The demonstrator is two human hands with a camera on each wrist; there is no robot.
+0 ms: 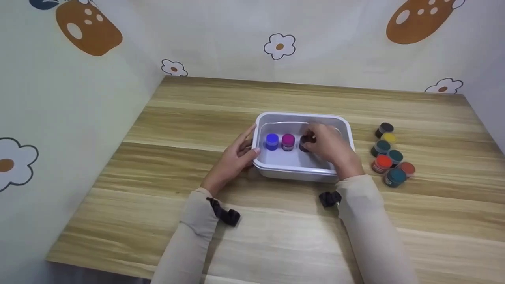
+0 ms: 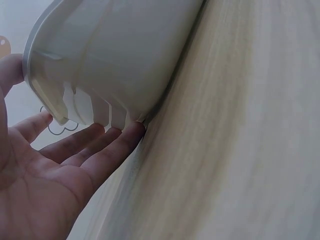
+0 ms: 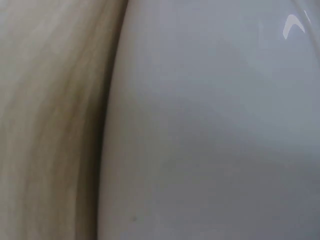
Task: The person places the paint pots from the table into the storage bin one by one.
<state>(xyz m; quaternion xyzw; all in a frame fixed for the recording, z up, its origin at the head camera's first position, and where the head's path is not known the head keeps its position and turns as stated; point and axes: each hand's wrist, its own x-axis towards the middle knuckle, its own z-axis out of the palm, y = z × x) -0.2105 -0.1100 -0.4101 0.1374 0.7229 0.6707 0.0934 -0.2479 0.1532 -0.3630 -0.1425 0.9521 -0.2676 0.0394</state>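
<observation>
A white plastic container (image 1: 294,169) stands on the wooden table. Inside it, a blue paint jar (image 1: 272,142) and a magenta paint jar (image 1: 288,142) sit side by side. My right hand (image 1: 331,148) reaches over the front right of the container and pinches a dark paint jar (image 1: 303,144) beside the magenta one, partly covering it. At the container's left end, my left hand (image 1: 232,159) holds the wall, thumb at the rim and fingers against the outside. The left wrist view shows these fingers (image 2: 117,150) along the ribbed end. Only container wall and table fill the right wrist view.
Right of the container stands a cluster of paint jars: black (image 1: 384,129), yellow (image 1: 389,137), dark green (image 1: 381,148), orange-red (image 1: 382,163), teal (image 1: 395,177) and others. A patterned cloth wall (image 1: 229,43) borders the table's back and sides.
</observation>
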